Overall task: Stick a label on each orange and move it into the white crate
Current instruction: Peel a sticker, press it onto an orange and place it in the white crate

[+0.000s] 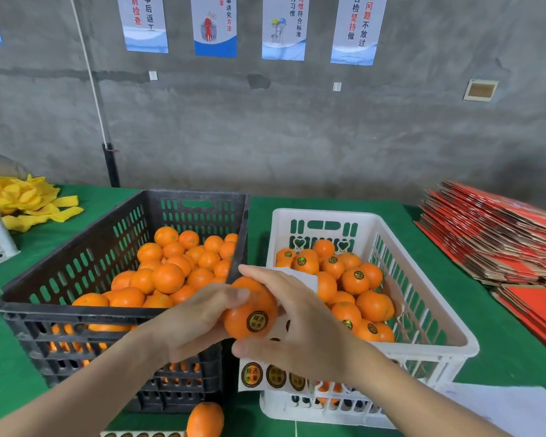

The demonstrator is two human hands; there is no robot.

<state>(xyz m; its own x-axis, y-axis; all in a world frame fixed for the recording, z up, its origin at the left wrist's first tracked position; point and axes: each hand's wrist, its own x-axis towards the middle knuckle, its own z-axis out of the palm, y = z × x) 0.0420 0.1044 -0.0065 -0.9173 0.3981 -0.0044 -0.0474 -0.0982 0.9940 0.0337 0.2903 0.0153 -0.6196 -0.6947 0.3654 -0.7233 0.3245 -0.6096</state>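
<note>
Below your wrists, closest of all, a loose orange [205, 419] lay on the green desk [498, 335], just beside the end of a spare label strip [142, 434] at the frame's edge. Your left hand [199, 320] gripped the held orange [249, 305] from its left side, fingers curled round it. A round dark-and-gold label [257, 321] was already stuck on the face turned toward you. Your right hand [300, 323] met it from the other side, forefinger over the top of the fruit and thumb beneath it. That hand also held a white label sheet [275, 376], whose lower row of stickers hung just under the thumb. The fruit was in the air between the two crates, above their near rims. Behind your left hand stood the black crate [76, 247], heaped with unlabelled oranges [171, 272]. Beyond your right hand stood the white crate [325, 212], part filled with labelled oranges [356, 280]. Well to the right of your right hand lay flattened red cartons [501, 234]. Far to the left of your left hand was a heap of yellow foam sleeves [22, 200].
</note>
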